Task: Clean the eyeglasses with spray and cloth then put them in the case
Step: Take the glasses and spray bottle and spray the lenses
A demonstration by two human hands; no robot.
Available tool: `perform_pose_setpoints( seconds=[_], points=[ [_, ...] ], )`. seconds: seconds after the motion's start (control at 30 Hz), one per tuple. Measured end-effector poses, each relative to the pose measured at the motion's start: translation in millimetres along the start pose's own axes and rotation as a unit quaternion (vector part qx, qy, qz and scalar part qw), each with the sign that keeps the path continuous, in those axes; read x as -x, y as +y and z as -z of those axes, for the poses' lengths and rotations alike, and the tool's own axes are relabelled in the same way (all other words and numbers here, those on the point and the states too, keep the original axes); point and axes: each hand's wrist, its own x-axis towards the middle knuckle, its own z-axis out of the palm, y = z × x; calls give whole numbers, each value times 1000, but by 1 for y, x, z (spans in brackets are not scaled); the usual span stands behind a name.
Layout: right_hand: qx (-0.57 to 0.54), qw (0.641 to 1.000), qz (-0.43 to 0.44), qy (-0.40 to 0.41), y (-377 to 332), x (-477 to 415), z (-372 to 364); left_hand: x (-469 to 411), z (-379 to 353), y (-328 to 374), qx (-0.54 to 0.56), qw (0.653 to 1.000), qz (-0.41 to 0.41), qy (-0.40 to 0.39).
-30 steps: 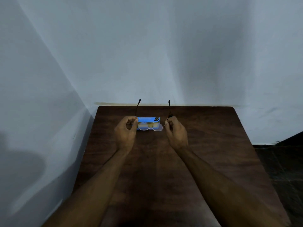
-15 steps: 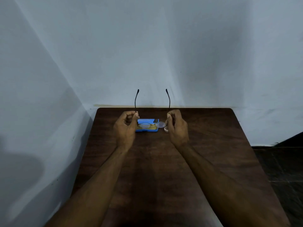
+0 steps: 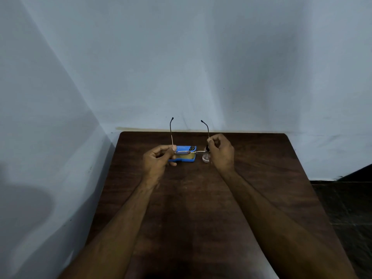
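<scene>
Eyeglasses [image 3: 198,151], thin gold wire, mid-picture: likely light, bendy, fragile; pinched at temples by left hand [image 3: 158,161] and right hand [image 3: 221,153]; grip there, not lenses.

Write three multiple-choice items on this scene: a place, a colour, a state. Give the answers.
1. The blue rectangular case lies: A on the dark wooden table; B on the floor; C in a drawer.
2. The arm tips of the thin wire-framed eyeglasses are: A red; B black; C white.
3. The eyeglasses' arms are: A folded; B unfolded; C snapped off.
Answers: 1 A, it rests on the table; 2 B, both tips show dark against the wall; 3 B, the left hand and right hand each pinch one raised arm.
</scene>
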Motion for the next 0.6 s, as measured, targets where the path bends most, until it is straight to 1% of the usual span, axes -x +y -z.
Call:
perform_pose_setpoints(
  seconds=[0.13, 0.2, 0.3, 0.37, 0.47, 0.6],
  points=[
    [20, 999, -25, -8, 1, -2, -4, 3, 0, 2, 53, 998, 32, 17],
    [23, 998, -48, -19, 2, -5, -7, 4, 1, 2, 46, 998, 20, 23],
    [18, 996, -85, -32, 0, -7, -9, 8, 4, 6, -6, 1000, -22, 8],
    [19, 994, -103, -40, -3, -9, -9, 9, 8, 8, -60, 996, -56, -23],
    [18, 990, -127, -52, -6, -11, -9, 5, 19, 6, -136, 984, -91, -70],
    [-12, 984, -166, -61, -6, -16, -12, -1, 33, 7, -208, 965, -127, -101]
  ],
)
